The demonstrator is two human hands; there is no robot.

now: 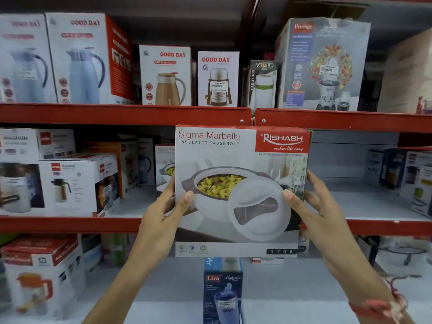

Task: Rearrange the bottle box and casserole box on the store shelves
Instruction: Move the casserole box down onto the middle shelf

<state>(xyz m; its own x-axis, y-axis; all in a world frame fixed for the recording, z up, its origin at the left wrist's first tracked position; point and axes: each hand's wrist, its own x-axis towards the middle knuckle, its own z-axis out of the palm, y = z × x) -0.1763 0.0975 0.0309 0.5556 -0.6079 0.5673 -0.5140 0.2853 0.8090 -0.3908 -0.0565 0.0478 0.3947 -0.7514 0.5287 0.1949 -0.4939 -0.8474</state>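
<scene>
**Casserole box held up in front of the middle shelf**

I hold the casserole box point(240, 190) in the air with both hands, its printed face toward me, level with the middle shelf point(70, 224). My left hand point(163, 213) grips its left edge, thumb on the front and fingers tucked behind; my right hand point(320, 213) grips the right edge the same way. The box touches no shelf. The bottle box point(223, 291) stands upright on the lowest shelf, straight below, well apart from my hands.

I judge the casserole box to be bulky rather than heavy: thin glossy cardboard, stiff at the edges but likely to dent across the wide face, and a little slippery under the thumbs. Gripping both side edges, low on the box, seems the right place, since it keeps the box square. The open stretch of middle shelf behind and to the right looks wide enough to take it.
</scene>
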